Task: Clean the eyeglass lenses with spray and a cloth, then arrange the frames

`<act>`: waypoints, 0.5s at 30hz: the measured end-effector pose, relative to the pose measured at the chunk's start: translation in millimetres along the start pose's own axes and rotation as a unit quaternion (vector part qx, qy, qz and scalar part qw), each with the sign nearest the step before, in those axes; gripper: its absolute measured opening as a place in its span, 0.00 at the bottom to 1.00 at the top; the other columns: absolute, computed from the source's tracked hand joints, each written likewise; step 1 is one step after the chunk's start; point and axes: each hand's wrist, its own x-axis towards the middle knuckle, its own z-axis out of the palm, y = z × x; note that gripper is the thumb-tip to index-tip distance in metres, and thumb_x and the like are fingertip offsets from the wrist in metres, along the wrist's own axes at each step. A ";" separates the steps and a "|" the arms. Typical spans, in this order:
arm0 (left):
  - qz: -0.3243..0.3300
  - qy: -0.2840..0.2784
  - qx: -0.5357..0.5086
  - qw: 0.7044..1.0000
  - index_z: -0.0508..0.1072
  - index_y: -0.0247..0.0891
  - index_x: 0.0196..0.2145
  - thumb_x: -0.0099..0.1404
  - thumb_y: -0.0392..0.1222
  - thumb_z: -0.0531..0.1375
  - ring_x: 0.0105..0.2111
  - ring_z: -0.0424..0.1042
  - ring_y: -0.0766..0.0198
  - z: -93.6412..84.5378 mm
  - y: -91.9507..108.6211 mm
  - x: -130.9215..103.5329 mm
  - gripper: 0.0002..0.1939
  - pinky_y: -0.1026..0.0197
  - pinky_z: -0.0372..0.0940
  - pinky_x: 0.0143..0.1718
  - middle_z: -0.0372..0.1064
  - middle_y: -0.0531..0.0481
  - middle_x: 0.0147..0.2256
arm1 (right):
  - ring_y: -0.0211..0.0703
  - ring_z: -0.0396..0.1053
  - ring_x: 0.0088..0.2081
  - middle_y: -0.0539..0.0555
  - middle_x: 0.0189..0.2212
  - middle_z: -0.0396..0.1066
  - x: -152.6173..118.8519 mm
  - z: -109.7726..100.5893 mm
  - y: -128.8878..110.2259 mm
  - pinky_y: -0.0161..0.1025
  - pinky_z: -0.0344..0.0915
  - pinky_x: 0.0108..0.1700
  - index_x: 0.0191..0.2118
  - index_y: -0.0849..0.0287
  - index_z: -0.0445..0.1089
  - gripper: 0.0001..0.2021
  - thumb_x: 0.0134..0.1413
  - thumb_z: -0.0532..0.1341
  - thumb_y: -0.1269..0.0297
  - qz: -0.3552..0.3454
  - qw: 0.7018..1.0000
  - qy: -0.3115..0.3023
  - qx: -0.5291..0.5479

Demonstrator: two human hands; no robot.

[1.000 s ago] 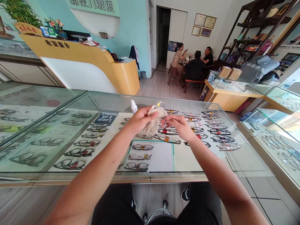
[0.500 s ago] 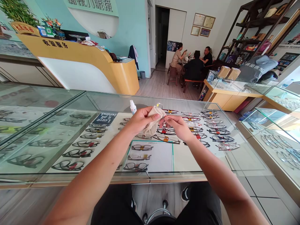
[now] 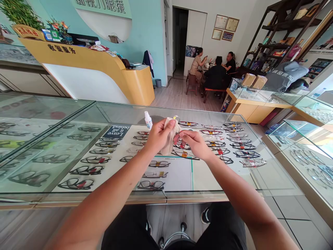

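Observation:
My left hand (image 3: 159, 133) is closed round a beige cloth (image 3: 168, 143), thumb pressed on its upper part. The cloth is folded over what looks like a pair of glasses (image 3: 176, 117); only a bit of clear lens with a yellow sticker shows above it. Just right of the cloth, my right hand (image 3: 195, 141) pinches the glasses at their near side, though its fingers hide most of that part. Both hands are held over the glass display counter (image 3: 218, 184). A white spray bottle (image 3: 148, 120) stands on the glass beyond my left hand.
Rows of eyeglasses (image 3: 87, 170) lie inside the counter under the glass. A dark blue sign (image 3: 117, 132) lies among them. More display cases (image 3: 312, 146) stand at the right. Several people (image 3: 215, 74) sit at a table at the back. A wooden reception desk (image 3: 140, 83) stands beyond.
The left thumb has slid up the cloth, and the left hand has turned more upright. The cloth now hangs straighter. My right hand has shifted slightly left and down, still pinching.

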 end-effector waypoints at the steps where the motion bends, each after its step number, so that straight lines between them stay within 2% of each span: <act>1: -0.005 -0.011 -0.005 1.000 0.76 0.39 0.31 0.71 0.71 0.65 0.29 0.69 0.64 -1.4 -0.6 1.1 0.30 0.61 0.65 0.33 0.72 0.51 0.27 | 0.42 0.62 0.34 0.53 0.36 0.78 0.5 -1.3 -1.1 0.41 0.62 0.40 0.38 0.56 0.83 0.24 0.73 0.60 0.42 0.003 1.000 0.004 0.004; 4: -0.035 -0.067 -0.027 0.997 0.81 0.38 0.38 0.70 0.72 0.65 0.32 0.73 0.61 -6.2 -1.9 4.7 0.31 0.61 0.68 0.37 0.78 0.49 0.32 | 0.43 0.66 0.36 0.53 0.34 0.78 2.4 -8.1 -3.7 0.42 0.63 0.41 0.36 0.56 0.82 0.22 0.71 0.62 0.44 0.012 1.000 0.017 0.021; 8: -0.077 -0.106 -0.042 0.990 0.81 0.38 0.44 0.67 0.73 0.67 0.30 0.74 0.61 -10.1 -3.5 7.1 0.32 0.60 0.68 0.34 0.79 0.49 0.33 | 0.45 0.69 0.38 0.53 0.32 0.78 4.0 -14.0 -4.5 0.42 0.63 0.43 0.35 0.56 0.82 0.20 0.70 0.62 0.48 0.025 0.999 0.021 0.034; 11: -0.093 -0.096 -0.058 0.989 0.81 0.38 0.43 0.66 0.72 0.69 0.29 0.73 0.62 -8.4 -4.7 6.6 0.31 0.61 0.66 0.31 0.76 0.50 0.30 | 0.44 0.69 0.38 0.53 0.33 0.78 3.8 -11.9 -4.0 0.42 0.64 0.42 0.35 0.56 0.82 0.20 0.70 0.61 0.48 0.022 0.999 0.015 0.029; 15: -0.096 -0.059 -0.057 0.992 0.78 0.38 0.35 0.64 0.74 0.70 0.22 0.65 0.66 -3.7 -4.8 5.4 0.32 0.62 0.60 0.25 0.69 0.53 0.24 | 0.43 0.67 0.35 0.54 0.33 0.80 2.9 -8.0 -4.1 0.42 0.63 0.42 0.36 0.56 0.82 0.21 0.71 0.60 0.47 0.025 1.000 0.005 0.011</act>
